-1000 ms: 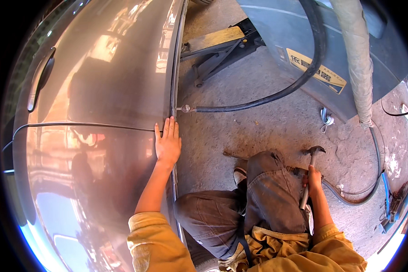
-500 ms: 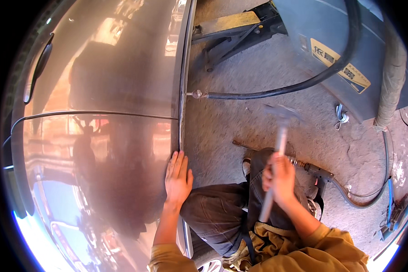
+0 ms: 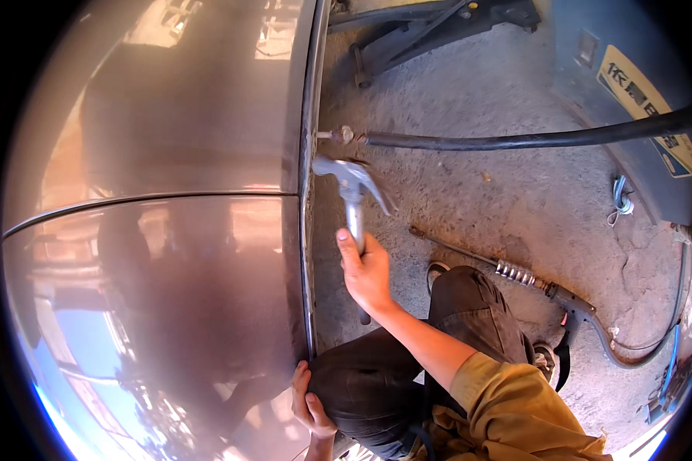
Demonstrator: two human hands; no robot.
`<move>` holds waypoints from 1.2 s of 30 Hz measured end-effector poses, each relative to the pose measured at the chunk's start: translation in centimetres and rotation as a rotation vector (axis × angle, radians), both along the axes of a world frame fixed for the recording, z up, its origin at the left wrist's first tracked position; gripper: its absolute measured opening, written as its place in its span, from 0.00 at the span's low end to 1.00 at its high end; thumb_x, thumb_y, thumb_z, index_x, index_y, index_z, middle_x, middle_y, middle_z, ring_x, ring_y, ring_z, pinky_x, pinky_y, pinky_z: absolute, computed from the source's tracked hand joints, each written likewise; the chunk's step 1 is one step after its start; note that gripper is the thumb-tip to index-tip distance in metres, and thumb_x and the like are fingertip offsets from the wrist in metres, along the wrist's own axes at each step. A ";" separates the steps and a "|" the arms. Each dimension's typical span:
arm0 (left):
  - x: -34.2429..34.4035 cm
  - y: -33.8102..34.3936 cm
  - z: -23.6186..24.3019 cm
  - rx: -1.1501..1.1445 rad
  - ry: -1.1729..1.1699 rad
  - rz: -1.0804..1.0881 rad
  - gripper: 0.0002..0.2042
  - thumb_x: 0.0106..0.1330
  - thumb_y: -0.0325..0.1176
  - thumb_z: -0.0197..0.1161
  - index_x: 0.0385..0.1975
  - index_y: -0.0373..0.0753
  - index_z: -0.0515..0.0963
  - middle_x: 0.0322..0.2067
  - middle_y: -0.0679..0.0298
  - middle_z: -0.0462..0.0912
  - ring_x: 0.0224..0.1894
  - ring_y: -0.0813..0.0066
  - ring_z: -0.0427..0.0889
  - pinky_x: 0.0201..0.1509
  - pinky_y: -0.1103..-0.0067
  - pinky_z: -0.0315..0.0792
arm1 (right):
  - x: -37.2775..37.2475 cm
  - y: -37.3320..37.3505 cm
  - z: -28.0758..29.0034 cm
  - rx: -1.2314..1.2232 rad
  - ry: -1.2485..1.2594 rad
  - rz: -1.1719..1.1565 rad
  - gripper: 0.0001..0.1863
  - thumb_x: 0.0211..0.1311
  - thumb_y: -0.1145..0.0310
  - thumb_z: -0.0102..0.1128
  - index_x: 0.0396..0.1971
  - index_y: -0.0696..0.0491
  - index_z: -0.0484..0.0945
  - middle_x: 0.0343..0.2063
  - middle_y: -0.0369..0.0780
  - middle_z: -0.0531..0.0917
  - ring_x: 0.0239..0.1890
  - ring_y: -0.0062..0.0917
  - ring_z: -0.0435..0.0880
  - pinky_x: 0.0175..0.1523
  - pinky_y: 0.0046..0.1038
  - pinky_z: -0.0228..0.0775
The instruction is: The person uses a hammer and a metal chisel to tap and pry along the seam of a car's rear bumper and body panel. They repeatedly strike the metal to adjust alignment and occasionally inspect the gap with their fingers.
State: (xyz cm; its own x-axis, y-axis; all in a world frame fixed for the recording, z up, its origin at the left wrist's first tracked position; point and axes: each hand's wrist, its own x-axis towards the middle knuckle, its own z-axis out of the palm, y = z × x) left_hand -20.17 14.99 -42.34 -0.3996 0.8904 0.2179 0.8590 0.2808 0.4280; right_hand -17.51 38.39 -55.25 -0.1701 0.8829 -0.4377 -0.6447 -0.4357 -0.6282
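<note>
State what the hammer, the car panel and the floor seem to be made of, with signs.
Hammer: probably metal; silvery grey with a soft shine.
Car panel: likely painted sheet metal; glossy, reflecting its surroundings.
Floor: perhaps concrete; matt, greyish and rough.

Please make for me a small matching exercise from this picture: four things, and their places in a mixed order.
Things:
1. Claw hammer
2. Left hand
3. Thick black cable
4. Tool with metal coil

Places:
A. Overlapping the blue-grey cabinet in view
B. On the floor, near the right knee
C. In the right hand
D. By the left knee, at the car panel's edge

Pairs: 1-C, 2-D, 3-A, 4-B
</note>
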 end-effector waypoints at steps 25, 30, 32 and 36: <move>-1.0 -0.8 -1.0 0.087 -0.051 0.016 0.24 0.76 0.40 0.41 0.52 0.22 0.76 0.56 0.40 0.78 0.61 0.45 0.76 0.70 0.59 0.63 | 2.9 1.4 -0.1 0.173 -0.248 0.041 0.18 0.71 0.58 0.62 0.25 0.55 0.74 0.16 0.31 0.72 0.20 0.12 0.66 0.23 0.24 0.59; -0.5 -0.3 -1.0 0.093 -0.068 0.026 0.24 0.77 0.40 0.42 0.51 0.22 0.76 0.55 0.40 0.79 0.60 0.45 0.77 0.69 0.60 0.64 | 2.6 1.5 -0.5 0.140 -0.138 -0.107 0.21 0.71 0.53 0.61 0.26 0.56 0.75 0.17 0.34 0.74 0.20 0.17 0.70 0.25 0.27 0.63; -0.5 0.0 -0.3 0.095 -0.078 0.039 0.24 0.77 0.40 0.41 0.50 0.22 0.77 0.55 0.40 0.79 0.60 0.45 0.77 0.69 0.60 0.64 | 2.8 1.2 -1.1 0.194 -0.309 0.077 0.26 0.70 0.47 0.60 0.27 0.58 0.76 0.16 0.42 0.79 0.19 0.26 0.76 0.27 0.35 0.69; 0.3 1.4 1.5 -0.072 -0.012 0.004 0.19 0.74 0.34 0.49 0.52 0.24 0.76 0.57 0.41 0.78 0.60 0.44 0.76 0.69 0.61 0.64 | 5.9 0.5 -2.2 0.144 -0.463 0.211 0.27 0.69 0.47 0.61 0.25 0.59 0.74 0.16 0.43 0.76 0.19 0.25 0.74 0.27 0.35 0.67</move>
